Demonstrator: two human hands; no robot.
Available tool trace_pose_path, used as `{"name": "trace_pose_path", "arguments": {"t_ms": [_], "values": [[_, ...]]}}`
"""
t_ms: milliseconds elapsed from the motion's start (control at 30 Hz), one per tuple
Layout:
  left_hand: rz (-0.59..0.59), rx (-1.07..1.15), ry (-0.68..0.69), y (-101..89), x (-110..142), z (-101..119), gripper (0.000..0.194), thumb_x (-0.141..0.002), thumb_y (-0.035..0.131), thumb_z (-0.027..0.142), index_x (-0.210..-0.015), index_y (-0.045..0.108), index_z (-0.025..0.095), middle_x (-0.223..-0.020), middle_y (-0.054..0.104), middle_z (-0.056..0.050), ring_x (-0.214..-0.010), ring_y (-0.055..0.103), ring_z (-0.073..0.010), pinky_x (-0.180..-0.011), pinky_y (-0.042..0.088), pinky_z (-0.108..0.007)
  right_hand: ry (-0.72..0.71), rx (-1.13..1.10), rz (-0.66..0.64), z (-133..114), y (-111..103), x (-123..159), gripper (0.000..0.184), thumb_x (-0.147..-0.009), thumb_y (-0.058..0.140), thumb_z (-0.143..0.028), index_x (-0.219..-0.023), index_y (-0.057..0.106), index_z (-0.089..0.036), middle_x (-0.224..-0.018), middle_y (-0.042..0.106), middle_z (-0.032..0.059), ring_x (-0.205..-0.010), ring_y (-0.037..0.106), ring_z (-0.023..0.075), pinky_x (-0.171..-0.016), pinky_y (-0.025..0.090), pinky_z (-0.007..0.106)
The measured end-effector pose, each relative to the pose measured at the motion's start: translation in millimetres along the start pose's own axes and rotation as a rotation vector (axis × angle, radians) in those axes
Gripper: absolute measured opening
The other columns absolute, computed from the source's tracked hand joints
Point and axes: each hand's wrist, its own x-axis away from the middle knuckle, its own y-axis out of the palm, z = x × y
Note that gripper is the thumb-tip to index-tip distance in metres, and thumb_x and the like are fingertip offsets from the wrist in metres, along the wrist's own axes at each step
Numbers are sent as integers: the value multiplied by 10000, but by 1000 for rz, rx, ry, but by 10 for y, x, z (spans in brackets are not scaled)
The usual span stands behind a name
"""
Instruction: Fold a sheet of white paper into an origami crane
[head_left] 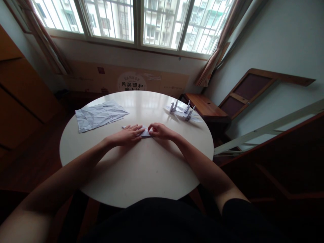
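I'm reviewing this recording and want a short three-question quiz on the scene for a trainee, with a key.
1. Which of the person's hands lies spread over the small folded paper?
2. True or false: the large creased paper lies on the left side of the table.
3. Fill in: the folded shapes toward the table's right edge resemble paper ____.

Key:
1. The left hand.
2. True.
3. Birds.

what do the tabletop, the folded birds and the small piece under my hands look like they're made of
Tabletop: perhaps laminate, smooth and glossy, since it mirrors window light. Folded birds: matte paper, judging by sharp creases. Small piece: probably paper too, pale with straight edges.
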Motion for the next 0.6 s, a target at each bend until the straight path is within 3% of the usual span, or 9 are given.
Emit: {"name": "trace_pose_path", "arguments": {"t_ms": [600], "values": [[4, 37, 11, 3, 0, -6, 616, -1096, 314, 445, -1652, 225, 197, -1689, 202, -165, -1568, 184, -317, -1234, 160, -545, 7, -19, -3, -9, -7, 3, 167, -875, 659, -218, -1022, 712, -159, -782, 554, -20, -713, 480, 112, -725, 357, 243]]}}
